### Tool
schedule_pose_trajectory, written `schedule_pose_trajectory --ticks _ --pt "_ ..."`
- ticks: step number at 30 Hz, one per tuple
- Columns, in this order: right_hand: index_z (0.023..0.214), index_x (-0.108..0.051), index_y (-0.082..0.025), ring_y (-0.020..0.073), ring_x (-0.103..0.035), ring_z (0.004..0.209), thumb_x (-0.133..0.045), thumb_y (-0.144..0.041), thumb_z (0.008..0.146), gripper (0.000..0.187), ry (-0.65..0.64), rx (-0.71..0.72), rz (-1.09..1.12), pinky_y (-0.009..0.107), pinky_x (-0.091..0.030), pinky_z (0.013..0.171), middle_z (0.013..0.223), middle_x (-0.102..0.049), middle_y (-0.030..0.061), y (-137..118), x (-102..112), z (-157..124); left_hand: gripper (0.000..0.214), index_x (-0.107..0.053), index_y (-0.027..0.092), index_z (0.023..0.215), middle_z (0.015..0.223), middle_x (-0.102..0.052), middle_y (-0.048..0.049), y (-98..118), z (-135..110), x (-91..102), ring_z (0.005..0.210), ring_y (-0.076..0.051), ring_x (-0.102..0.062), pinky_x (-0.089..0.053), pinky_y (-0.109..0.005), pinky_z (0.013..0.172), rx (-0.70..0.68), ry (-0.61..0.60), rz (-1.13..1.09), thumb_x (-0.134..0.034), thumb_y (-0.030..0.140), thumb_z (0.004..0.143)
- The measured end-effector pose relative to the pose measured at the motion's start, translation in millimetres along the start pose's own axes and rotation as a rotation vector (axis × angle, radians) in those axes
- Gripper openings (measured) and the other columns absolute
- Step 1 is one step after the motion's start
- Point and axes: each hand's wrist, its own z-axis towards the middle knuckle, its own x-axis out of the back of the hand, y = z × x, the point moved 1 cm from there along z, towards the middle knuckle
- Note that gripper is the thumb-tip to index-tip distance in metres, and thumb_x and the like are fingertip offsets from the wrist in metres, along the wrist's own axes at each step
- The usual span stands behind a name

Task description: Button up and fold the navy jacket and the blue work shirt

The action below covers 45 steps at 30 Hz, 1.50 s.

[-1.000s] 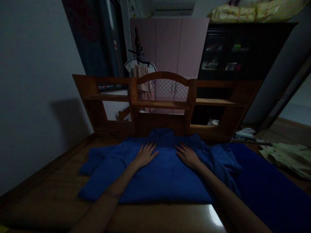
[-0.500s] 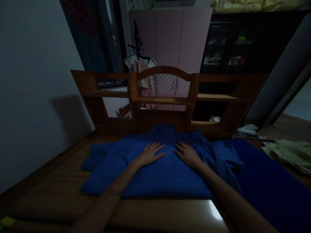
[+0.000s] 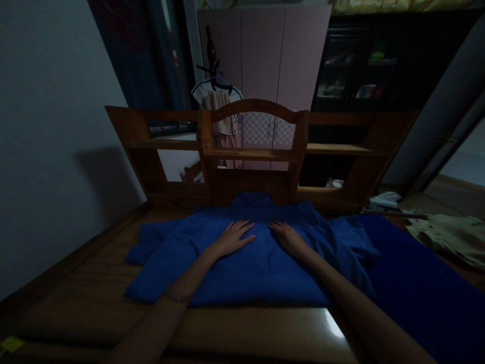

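Observation:
A blue collared shirt [image 3: 261, 273] lies spread on the wooden desk, its collar toward the shelf and its sleeves out to both sides. My left hand [image 3: 233, 238] rests flat on the left half of the shirt's front, fingers spread and thumb apart. Right of the shirt's middle line, my right hand [image 3: 288, 237] has its fingers bent and drawn together on the cloth near the front opening. Its thumb and fingertips are mostly hidden, but it appears to grip a bit of the fabric. A thin bracelet [image 3: 177, 297] circles my left forearm.
A wooden shelf unit [image 3: 250, 153] stands along the desk's [image 3: 242, 331] back edge. To the right lies a darker blue cloth [image 3: 420, 288], with pale folded cloth [image 3: 452, 237] beyond it. A white wall [image 3: 56, 151] bounds the left side. Behind stand a pink wardrobe [image 3: 261, 60] and hung clothes.
My right hand's fingers have gone from spread flat to bent and drawn together on the shirt. The left hand stays nearly in place. The view has shifted slightly.

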Motion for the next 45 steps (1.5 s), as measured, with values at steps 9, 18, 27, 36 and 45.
schedule_pose_trajectory --ticks 9,18,27,36,45 --pt "0.135 -0.044 -0.019 0.0208 -0.038 0.129 -0.031 -0.020 0.093 0.044 0.012 -0.024 -0.018 0.041 -0.029 0.109 0.139 -0.044 0.0087 -0.2 -2.7 -0.6 0.065 -0.027 0.026 0.142 0.149 -0.028 -0.0066 -3.4 -1.7 -2.0 0.137 -0.024 -0.023 -0.013 -0.043 0.113 0.025 0.051 0.019 -0.025 0.063 0.089" --pt "0.140 -0.037 -0.019 0.0237 -0.025 0.136 -0.029 -0.040 0.095 0.051 -0.018 -0.164 -0.139 0.041 -0.021 0.110 0.149 -0.024 0.0110 -4.1 2.3 -2.9 0.063 -0.031 0.027 0.141 0.145 -0.033 -0.0071 -3.8 0.6 -5.3 0.134 -0.024 -0.027 -0.018 -0.042 0.111 0.022 0.100 0.049 -0.025 0.062 0.089" --pt "0.138 -0.039 -0.019 0.0236 -0.023 0.137 -0.026 -0.042 0.095 0.050 -0.038 -0.151 -0.133 0.041 -0.019 0.110 0.148 -0.029 0.0094 -5.6 3.7 -2.8 0.064 -0.028 0.026 0.142 0.149 -0.028 -0.0057 -5.9 1.0 -7.2 0.137 -0.024 -0.022 -0.015 -0.043 0.112 0.024 0.074 0.057 -0.023 0.062 0.089" --pt "0.138 -0.039 -0.019 0.0235 -0.025 0.136 -0.026 -0.041 0.096 0.049 -0.040 -0.152 -0.131 0.042 -0.020 0.110 0.147 -0.030 0.0087 -4.8 0.9 -2.7 0.064 -0.024 0.030 0.144 0.155 -0.007 -0.0031 -6.7 0.8 -6.2 0.140 -0.025 -0.014 -0.013 -0.043 0.112 0.034 0.064 0.039 -0.023 0.063 0.089" --pt "0.139 -0.039 -0.019 0.0245 -0.024 0.136 -0.026 -0.040 0.096 0.050 -0.049 -0.151 -0.122 0.043 -0.020 0.110 0.147 -0.030 0.0087 -6.5 4.1 -3.0 0.060 -0.034 0.027 0.139 0.143 -0.035 -0.0059 -2.7 0.0 -3.3 0.132 -0.023 -0.031 -0.021 -0.040 0.111 0.018 0.119 0.019 -0.025 0.061 0.090"
